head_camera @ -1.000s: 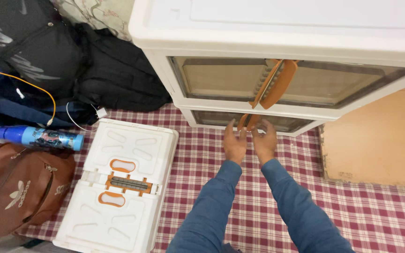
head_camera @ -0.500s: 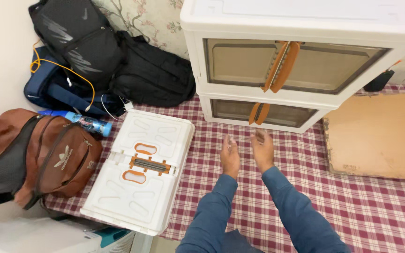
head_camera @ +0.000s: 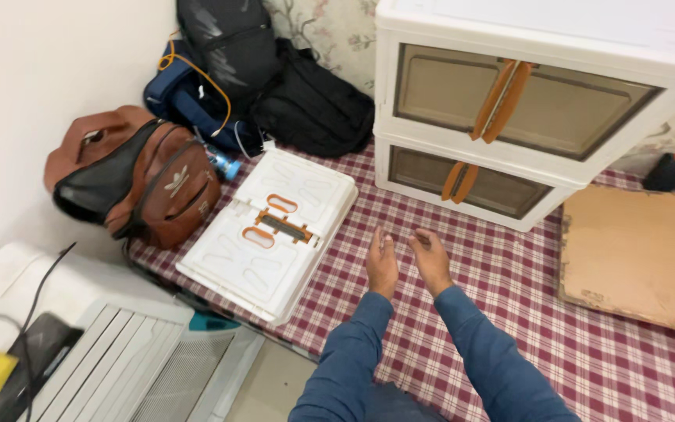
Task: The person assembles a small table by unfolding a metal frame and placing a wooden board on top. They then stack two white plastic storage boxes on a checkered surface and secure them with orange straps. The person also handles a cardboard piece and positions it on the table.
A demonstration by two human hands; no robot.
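Your left hand (head_camera: 382,264) and right hand (head_camera: 432,260) hover side by side over the checked cloth (head_camera: 509,266), both empty, fingers loosely extended and slightly apart, touching nothing. The stacked cabinet (head_camera: 525,117) stands at 12 to 1 o'clock from them, its lower drawer (head_camera: 470,184) nearest. The flat white panel (head_camera: 271,234) lies at 9 o'clock, the brown bag (head_camera: 138,184) beyond it.

The checked red cloth (head_camera: 509,312) carries a white drawer cabinet (head_camera: 525,101), folded white panel (head_camera: 271,234), cardboard (head_camera: 642,258).
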